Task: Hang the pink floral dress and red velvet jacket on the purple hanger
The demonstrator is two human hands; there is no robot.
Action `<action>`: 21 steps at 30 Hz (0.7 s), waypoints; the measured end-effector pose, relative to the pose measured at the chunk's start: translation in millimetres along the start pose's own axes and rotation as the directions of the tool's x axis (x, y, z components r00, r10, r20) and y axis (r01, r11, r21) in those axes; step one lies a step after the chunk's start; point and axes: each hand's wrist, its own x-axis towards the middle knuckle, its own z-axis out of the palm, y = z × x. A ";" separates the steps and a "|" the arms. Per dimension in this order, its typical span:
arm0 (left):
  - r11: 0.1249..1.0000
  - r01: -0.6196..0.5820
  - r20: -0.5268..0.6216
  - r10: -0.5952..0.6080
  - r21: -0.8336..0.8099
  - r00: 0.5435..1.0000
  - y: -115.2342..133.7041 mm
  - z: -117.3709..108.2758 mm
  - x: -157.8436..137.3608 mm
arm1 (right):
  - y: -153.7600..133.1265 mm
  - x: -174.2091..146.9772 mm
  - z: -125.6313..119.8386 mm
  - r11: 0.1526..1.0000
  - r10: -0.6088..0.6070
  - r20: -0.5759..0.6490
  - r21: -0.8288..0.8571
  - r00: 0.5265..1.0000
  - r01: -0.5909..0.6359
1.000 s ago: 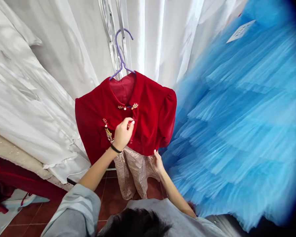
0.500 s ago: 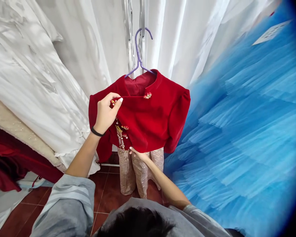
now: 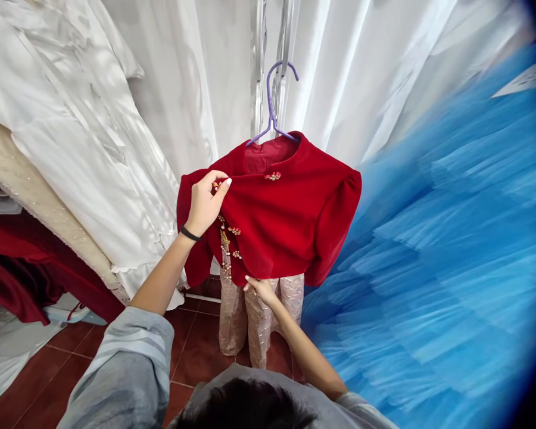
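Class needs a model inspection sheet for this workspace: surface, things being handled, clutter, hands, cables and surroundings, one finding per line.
Surface: red tiled floor below the garments.
Things handled: red jacket on a purple hanger; shiny pinkish garment below it.
Clutter: dark red cloth at the picture's left edge.
Hands: left hand pinches the jacket's upper front edge; right hand holds its lower hem.
Cables: nothing seen.
Surroundings: white fabric on the left, blue ruffled tulle on the right.

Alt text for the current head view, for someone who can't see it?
The left hand pinches the upper front edge of a red jacket; the right hand holds its hem. The jacket hangs on a purple hanger, with blue ruffled fabric at picture right.
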 end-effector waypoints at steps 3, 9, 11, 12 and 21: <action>1.000 0.017 -0.010 -0.016 0.015 1.000 -5.0 4.5 4.3 | 6.6 -9.6 -3.7 0.992 0.105 0.057 0.065 0.993 -0.109; 0.974 0.022 0.089 -0.044 0.227 0.995 -7.2 12.5 1.6 | -44.8 -39.4 -39.3 0.966 0.257 0.436 -0.092 0.863 -0.242; 0.976 0.030 0.092 -0.051 0.214 0.994 -4.6 6.8 -2.4 | -98.3 -40.3 -69.3 0.987 0.125 0.424 -0.143 0.897 -0.070; 0.981 0.031 0.091 -0.050 0.190 0.995 -3.5 3.2 -4.2 | -129.1 -37.4 -87.7 0.975 -0.042 0.284 -0.196 0.958 0.101; 0.930 -0.202 0.071 0.189 0.306 0.979 -12.7 -10.0 12.6 | -291.6 61.8 -227.7 0.457 -0.749 -0.063 -0.769 0.659 0.446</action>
